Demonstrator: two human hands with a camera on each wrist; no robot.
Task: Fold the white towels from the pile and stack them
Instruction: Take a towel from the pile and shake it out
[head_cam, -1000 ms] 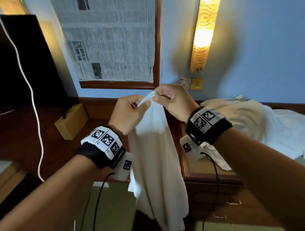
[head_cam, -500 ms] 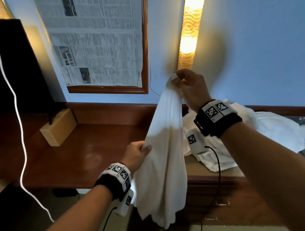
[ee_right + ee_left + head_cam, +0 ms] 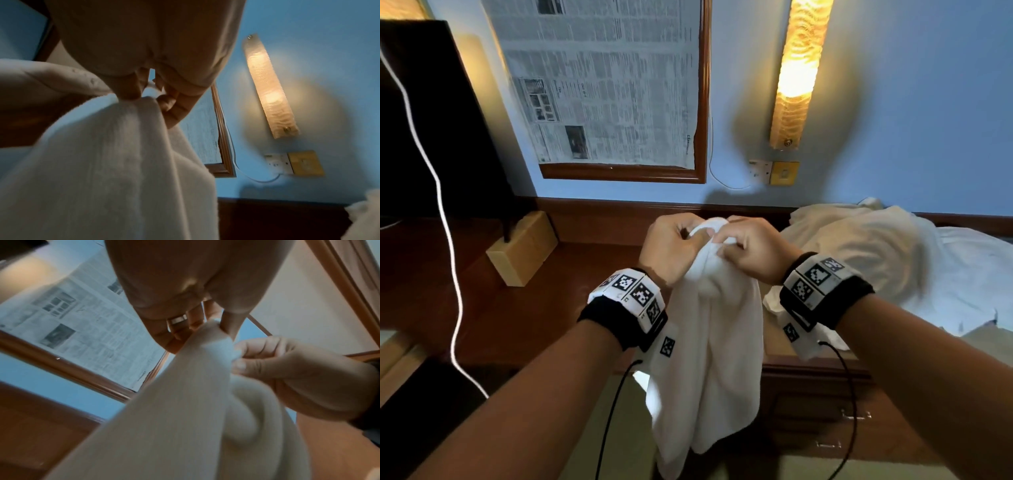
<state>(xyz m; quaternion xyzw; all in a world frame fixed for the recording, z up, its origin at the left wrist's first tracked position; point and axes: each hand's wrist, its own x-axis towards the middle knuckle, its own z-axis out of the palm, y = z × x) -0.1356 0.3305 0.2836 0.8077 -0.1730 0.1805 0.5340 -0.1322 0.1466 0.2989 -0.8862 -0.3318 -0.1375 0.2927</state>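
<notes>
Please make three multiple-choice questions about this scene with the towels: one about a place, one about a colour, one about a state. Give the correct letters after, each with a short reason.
1. Where does the pile of towels lie?
A. on the floor
B. on the wooden counter, to the right of the hands
C. on the dark chair

2. What colour is the wall?
A. blue
B. green
C. red

3. How is the held towel now?
A. folded flat on the counter
B. hanging down from both hands
C. lying on the pile

Answers:
1 B: the head view shows the heap on the counter, right of the hands.
2 A: the wall is blue.
3 B: the left hand and right hand pinch its top and it drapes below.
</notes>
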